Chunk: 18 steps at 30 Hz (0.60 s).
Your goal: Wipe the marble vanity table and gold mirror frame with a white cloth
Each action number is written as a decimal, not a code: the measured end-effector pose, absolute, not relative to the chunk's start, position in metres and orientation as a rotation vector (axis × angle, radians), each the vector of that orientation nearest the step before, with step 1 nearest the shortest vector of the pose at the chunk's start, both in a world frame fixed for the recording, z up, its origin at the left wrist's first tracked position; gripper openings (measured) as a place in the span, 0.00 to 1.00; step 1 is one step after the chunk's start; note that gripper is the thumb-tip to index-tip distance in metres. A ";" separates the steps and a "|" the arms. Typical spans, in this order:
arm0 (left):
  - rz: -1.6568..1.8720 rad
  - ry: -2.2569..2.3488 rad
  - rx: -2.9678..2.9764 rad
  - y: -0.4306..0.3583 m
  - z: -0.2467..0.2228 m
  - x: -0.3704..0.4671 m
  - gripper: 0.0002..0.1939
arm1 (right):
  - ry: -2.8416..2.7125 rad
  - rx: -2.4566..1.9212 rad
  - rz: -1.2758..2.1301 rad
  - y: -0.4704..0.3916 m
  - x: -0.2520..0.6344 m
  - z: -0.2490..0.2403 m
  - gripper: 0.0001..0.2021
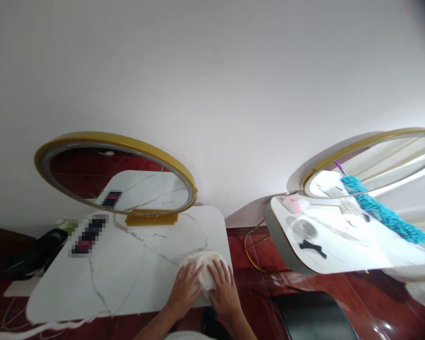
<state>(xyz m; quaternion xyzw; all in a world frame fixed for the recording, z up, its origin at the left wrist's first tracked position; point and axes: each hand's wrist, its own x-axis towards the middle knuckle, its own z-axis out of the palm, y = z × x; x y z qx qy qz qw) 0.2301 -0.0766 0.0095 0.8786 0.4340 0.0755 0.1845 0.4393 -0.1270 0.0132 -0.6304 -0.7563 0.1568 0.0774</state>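
Near the front right corner of a white marble-patterned table [141,278] lies a bundled white cloth [206,267], rounded in outline. My left hand [186,285] rests on its left side with the fingers apart. On the right side of the cloth lies my right hand [224,287], its fingers spread and pointing away from me. Both thumbs lean inward over the cloth. What is beneath the cloth is hidden under my palms.
A gold-rimmed oval mirror [115,137] stands at the table's back on a gold base [152,220]. To the right, a second white table [343,255] holds a black strap-like item [312,248] and a fluffy blue duster [393,222]. A black chair [315,314] stands below.
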 end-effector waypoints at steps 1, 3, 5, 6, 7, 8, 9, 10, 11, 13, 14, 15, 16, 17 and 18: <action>0.220 1.188 2.516 -0.077 0.010 0.235 0.28 | -2.268 -1.880 0.435 -0.130 0.441 0.013 0.37; 0.202 1.124 2.560 -0.076 0.009 0.240 0.28 | -2.293 -1.842 0.418 -0.134 0.443 0.009 0.38; 0.161 1.102 2.556 -0.073 0.007 0.243 0.28 | -2.308 -1.832 0.423 -0.136 0.444 0.002 0.38; 0.140 1.102 2.547 -0.072 0.004 0.244 0.28 | -2.309 -1.840 0.420 -0.135 0.445 -0.003 0.38; 0.123 1.108 2.537 -0.071 0.002 0.245 0.28 | -2.308 -1.853 0.411 -0.134 0.445 -0.007 0.38; 0.112 1.119 2.528 -0.070 -0.001 0.246 0.28 | -2.303 -1.867 0.399 -0.132 0.444 -0.011 0.38; 0.102 1.131 2.519 -0.068 -0.003 0.248 0.28 | -2.297 -1.880 0.386 -0.129 0.444 -0.014 0.38; 0.094 1.141 2.510 -0.067 -0.006 0.249 0.28 | -2.293 -1.887 0.379 -0.126 0.444 -0.017 0.38; 0.086 1.149 2.502 -0.065 -0.007 0.251 0.28 | -2.289 -1.892 0.377 -0.122 0.445 -0.019 0.38; 0.073 1.165 2.482 -0.060 -0.009 0.255 0.28 | -2.280 -1.894 0.384 -0.115 0.446 -0.020 0.38; 0.067 1.177 2.471 -0.057 -0.010 0.258 0.28 | -2.275 -1.895 0.389 -0.110 0.447 -0.021 0.38; 0.060 1.191 2.458 -0.053 -0.011 0.260 0.28 | -2.271 -1.895 0.394 -0.106 0.448 -0.021 0.38; 0.052 1.207 2.445 -0.049 -0.011 0.262 0.28 | -2.267 -1.895 0.397 -0.101 0.450 -0.022 0.38; 0.043 1.223 2.433 -0.045 -0.012 0.264 0.28 | -2.263 -1.894 0.398 -0.096 0.451 -0.022 0.39; 0.037 1.238 2.423 -0.040 -0.013 0.266 0.28 | -2.260 -1.894 0.397 -0.090 0.452 -0.023 0.39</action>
